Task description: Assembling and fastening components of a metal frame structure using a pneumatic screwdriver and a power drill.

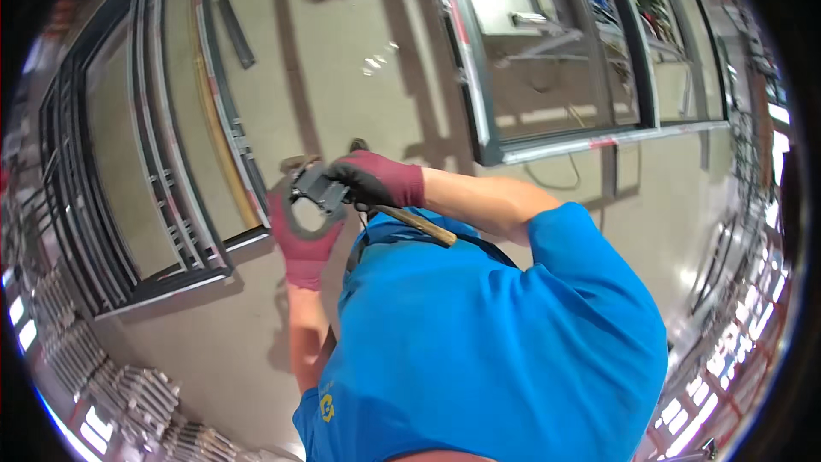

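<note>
A small dark grey angular part [321,189] is held up in front of my body between both hands. My left hand [308,248], in a maroon glove with a dark palm, curls its fingers and thumb round the part's left end. From the right, my right hand [389,178], in a matching glove, closes its fingers on the other end. A wooden tool handle [428,227] sticks out below my right hand, across the front of my blue shirt. Its head is hidden, and I cannot tell whether it is held or hangs at my waist.
Several dark frames [224,94] with silver edges stand together at the left. A large glazed frame [483,111] is at the upper right. One dark bar [235,30] lies on the floor near the left frames. Stacked metal profiles [141,398] fill the lower left.
</note>
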Available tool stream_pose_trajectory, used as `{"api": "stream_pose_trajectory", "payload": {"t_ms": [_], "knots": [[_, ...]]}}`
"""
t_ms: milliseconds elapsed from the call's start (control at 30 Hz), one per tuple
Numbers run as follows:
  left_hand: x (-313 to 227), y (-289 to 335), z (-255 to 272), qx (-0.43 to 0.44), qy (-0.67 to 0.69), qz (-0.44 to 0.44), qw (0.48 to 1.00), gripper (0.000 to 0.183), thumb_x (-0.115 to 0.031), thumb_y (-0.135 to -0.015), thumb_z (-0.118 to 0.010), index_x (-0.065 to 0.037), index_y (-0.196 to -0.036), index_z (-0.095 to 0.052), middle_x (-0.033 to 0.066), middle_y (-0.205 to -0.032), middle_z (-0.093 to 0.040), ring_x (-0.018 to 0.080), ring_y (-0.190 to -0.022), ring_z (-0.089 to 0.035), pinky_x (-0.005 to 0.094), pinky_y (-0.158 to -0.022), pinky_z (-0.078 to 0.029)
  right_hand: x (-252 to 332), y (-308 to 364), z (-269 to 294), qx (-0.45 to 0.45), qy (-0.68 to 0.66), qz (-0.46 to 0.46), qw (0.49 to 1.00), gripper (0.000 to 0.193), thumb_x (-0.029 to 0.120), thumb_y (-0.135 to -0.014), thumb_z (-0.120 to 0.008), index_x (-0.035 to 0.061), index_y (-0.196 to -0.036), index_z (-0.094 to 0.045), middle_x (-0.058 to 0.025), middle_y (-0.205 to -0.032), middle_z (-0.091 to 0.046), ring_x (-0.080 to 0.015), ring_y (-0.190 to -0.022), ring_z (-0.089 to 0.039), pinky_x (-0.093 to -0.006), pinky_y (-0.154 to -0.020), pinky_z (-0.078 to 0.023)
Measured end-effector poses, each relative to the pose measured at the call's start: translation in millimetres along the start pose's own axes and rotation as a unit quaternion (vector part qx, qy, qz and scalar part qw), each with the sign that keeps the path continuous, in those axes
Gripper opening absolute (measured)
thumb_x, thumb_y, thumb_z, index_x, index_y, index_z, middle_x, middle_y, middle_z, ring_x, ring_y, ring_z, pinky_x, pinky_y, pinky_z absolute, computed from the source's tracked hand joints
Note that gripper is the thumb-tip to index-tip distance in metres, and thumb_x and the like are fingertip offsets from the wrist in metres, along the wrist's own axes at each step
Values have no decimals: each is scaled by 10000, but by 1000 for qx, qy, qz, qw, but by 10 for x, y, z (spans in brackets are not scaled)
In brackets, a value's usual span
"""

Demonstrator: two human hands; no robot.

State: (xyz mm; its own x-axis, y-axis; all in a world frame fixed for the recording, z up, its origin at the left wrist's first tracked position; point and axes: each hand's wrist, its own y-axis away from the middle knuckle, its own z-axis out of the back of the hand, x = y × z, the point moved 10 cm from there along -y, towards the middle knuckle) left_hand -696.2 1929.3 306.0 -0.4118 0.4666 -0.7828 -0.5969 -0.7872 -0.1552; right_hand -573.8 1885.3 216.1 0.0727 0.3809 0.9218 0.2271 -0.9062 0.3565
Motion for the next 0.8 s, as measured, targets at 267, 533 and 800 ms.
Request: {"api": "stream_pose_trajectory", "payload": {"t_ms": [267, 533, 800], "knots": [[738, -980, 616, -68, 276, 152, 947, 743, -159, -773, -857, -2, -1415, -518, 107, -1196, -639, 229, -1122, -649, 377, -992, -526, 568, -666, 769, -92, -34, 58, 993, 193, 110, -920, -598, 66, -1107, -596, -61, -838, -586, -185, -727, -588, -337, -652, -498], [1657, -2052, 359, -40, 419, 243, 874, 598, -449, -1014, -637, -34, -1429, -528, 76, -1036, -685, 146, -757, -621, 298, -587, -500, 1354, -630, 2296, -224, -26, -46, 973, 183, 110, -944, -620, 116, -1117, -561, 9, -842, -519, -69, -677, -478, -264, -571, -398], [2098, -4078, -559, 101, 566, 289, 765, 544, -537, -1018, -620, -73, -1302, -622, 55, -982, -705, 183, -773, -652, 318, -653, -533, 2057, -1190, 3848, -375, 280, -61, 882, 349, 52, -900, -633, 108, -1238, -565, -202, -1056, -673, -404, -938, -684, -465, -804, -551]]}}
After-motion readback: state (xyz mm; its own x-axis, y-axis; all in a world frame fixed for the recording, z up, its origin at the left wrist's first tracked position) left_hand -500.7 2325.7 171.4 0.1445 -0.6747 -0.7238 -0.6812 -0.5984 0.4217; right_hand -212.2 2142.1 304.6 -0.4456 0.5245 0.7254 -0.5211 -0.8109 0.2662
